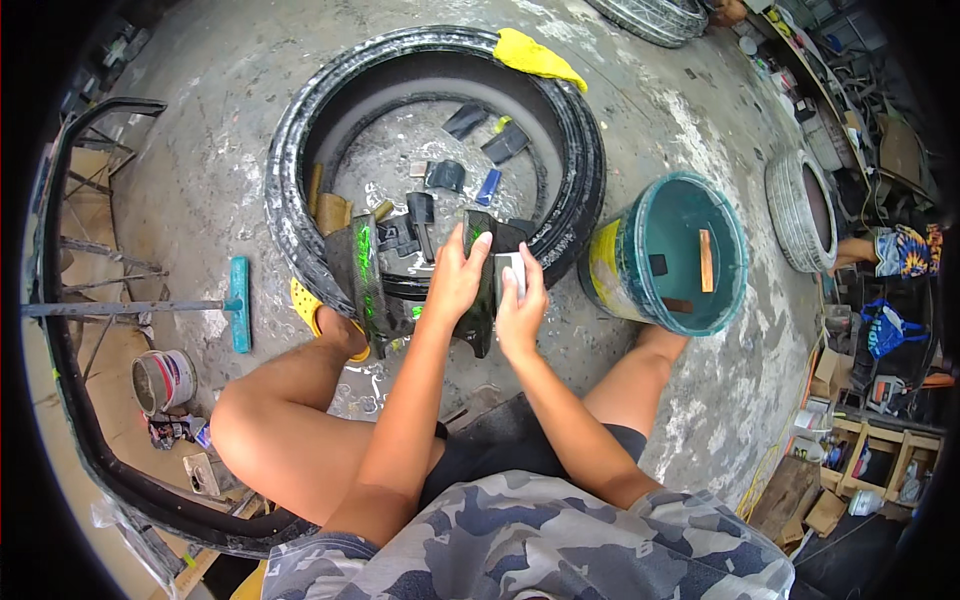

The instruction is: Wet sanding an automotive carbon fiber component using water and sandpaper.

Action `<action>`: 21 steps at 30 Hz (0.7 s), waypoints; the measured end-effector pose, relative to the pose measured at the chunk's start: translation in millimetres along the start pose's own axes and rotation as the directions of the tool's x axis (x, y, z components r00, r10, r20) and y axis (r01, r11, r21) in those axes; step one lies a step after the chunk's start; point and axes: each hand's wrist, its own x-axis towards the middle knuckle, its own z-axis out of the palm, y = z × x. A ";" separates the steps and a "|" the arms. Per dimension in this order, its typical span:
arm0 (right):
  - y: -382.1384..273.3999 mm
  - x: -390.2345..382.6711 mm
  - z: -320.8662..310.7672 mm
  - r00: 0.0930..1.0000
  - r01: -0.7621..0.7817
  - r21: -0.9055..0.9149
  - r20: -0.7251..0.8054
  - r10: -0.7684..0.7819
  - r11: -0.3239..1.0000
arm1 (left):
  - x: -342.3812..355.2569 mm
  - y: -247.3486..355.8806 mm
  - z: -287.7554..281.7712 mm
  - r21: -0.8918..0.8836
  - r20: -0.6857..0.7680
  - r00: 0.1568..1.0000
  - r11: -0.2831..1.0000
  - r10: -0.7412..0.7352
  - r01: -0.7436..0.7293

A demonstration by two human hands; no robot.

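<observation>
My left hand [457, 272] grips the top edge of a black curved plastic panel [484, 300] that stands upright in front of me. Against the panel's face my right hand [519, 305] presses a small grey-white block [511, 270]. A second black panel with green marks [362, 275] leans just left of my hands. Both panels rest against the near side of a large black tyre [570, 130] lying flat on wet concrete. Inside the tyre lie several small black and blue pieces [446, 175].
A teal bucket [722, 218] with a wooden stick inside stands to the right. A yellow cloth [535, 55] lies on the tyre's far rim. A teal squeegee [239, 300] and a small paint can [165, 378] lie left. Another tyre [795, 210] sits far right.
</observation>
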 end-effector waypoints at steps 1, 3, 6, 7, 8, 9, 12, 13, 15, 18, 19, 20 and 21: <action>-2.4 5.5 5.9 0.998 0.054 -0.051 0.011 -0.054 0.997 | -0.8 -5.1 -6.3 -0.044 0.034 0.999 0.999 -0.024 0.025; -11.0 37.8 19.0 0.966 0.257 -0.196 0.015 -0.260 0.946 | -9.1 15.5 -11.3 0.010 -0.058 0.998 0.999 0.031 -0.030; -20.3 51.9 24.3 0.958 0.286 -0.228 0.064 -0.279 0.931 | -4.6 2.8 -15.4 -0.075 0.006 0.998 0.996 0.057 -0.056; -19.0 40.2 22.2 0.955 0.295 -0.220 0.075 -0.286 0.930 | -5.1 -0.2 -13.4 -0.076 -0.009 0.998 0.995 0.058 -0.058; -16.2 20.3 16.9 0.980 0.200 -0.165 0.025 -0.198 0.966 | -5.1 -0.9 -11.6 -0.048 -0.003 1.000 0.999 0.026 -0.026; -11.5 2.5 11.5 0.994 0.100 -0.109 -0.025 -0.103 0.989 | -5.1 -0.6 -9.8 -0.019 0.011 1.000 1.000 -0.005 0.005; 1.4 -4.3 8.5 0.994 0.101 -0.133 -0.029 -0.106 0.986 | -0.7 -2.1 -6.3 -0.041 0.002 1.000 0.999 -0.012 0.012; -4.7 11.8 11.8 0.981 0.185 -0.186 -0.017 -0.191 0.965 | -1.9 -5.9 -6.6 -0.087 0.014 1.000 0.996 -0.019 0.020; -12.4 45.3 22.3 0.970 0.241 -0.201 0.030 -0.240 0.949 | -4.3 2.1 -12.9 -0.097 0.041 0.999 0.995 -0.023 0.026; -18.3 57.6 21.0 0.982 0.186 -0.186 0.072 -0.175 0.965 | -5.7 9.3 -13.6 -0.073 0.020 1.000 0.997 0.009 -0.007; -12.5 42.3 18.0 0.985 0.173 -0.167 0.041 -0.169 0.971 | -4.3 7.4 -13.3 -0.048 0.037 0.998 0.998 -0.042 0.043; -7.2 17.5 13.3 0.987 0.159 -0.160 -0.001 -0.161 0.974 | -3.1 3.3 -10.0 -0.043 0.023 0.999 0.998 -0.034 0.035; -3.2 -1.1 10.8 0.988 0.142 -0.150 -0.046 -0.151 0.978 | -1.9 -0.4 -7.2 -0.035 0.010 1.000 0.999 -0.025 0.026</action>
